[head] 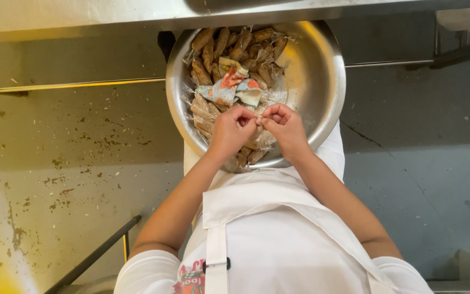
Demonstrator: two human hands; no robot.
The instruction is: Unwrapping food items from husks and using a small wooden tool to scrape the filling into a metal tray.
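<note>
A large steel bowl (322, 81) sits below a steel counter edge and holds several brown stick-shaped snacks in clear plastic bags (229, 46), with a crumpled coloured wrapper (229, 87) on top. My left hand (230, 132) and my right hand (285, 126) meet over the near side of the bowl. Both pinch the same small piece of a clear plastic bag (258, 121) between their fingertips. Under my hands lies another clear bag of the brown sticks (202, 109).
A steel counter edge (82, 19) runs across the top. The stained concrete floor (72, 163) lies on the left and a grey cracked floor on the right. A dark metal bar (93, 256) slants at lower left. I wear a white apron (278, 239).
</note>
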